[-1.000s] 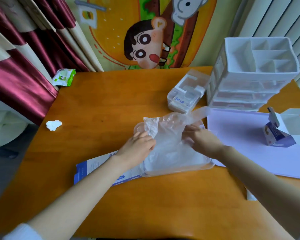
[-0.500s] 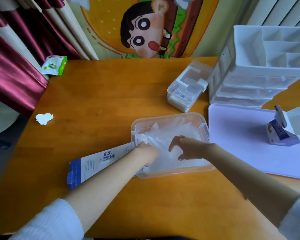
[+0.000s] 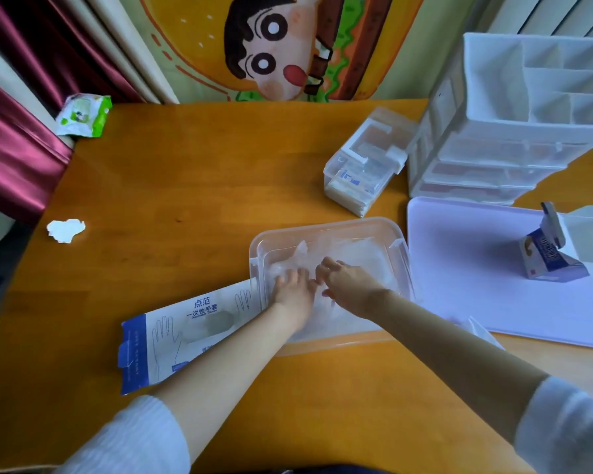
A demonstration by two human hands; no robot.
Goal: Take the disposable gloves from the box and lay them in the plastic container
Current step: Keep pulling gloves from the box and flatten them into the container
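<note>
A clear plastic container (image 3: pixel 326 225) sits on the orange table, a little right of centre. Thin, see-through disposable gloves (image 3: pixel 356 251) lie crumpled inside it. Both my hands are down in the container on top of the gloves. My left hand (image 3: pixel 293 289) lies flat on them with fingers spread. My right hand (image 3: pixel 346 285) is right beside it, fingers bent down onto the plastic; whether it pinches any I cannot tell. The white and blue glove box (image 3: pixel 182 333) lies flat against the container's left side, partly under my left forearm.
A smaller clear lidded box (image 3: pixel 367 162) and a white drawer organiser (image 3: pixel 514 121) stand at the back right. An open small carton (image 3: pixel 555 251) rests on a lilac mat (image 3: pixel 476 268). A crumpled paper scrap (image 3: pixel 65 230) and a wipes pack (image 3: pixel 83 114) lie at the left.
The gloves, held up above the container a second ago, now lie inside it. Both hands have come down and together and press on them.
</note>
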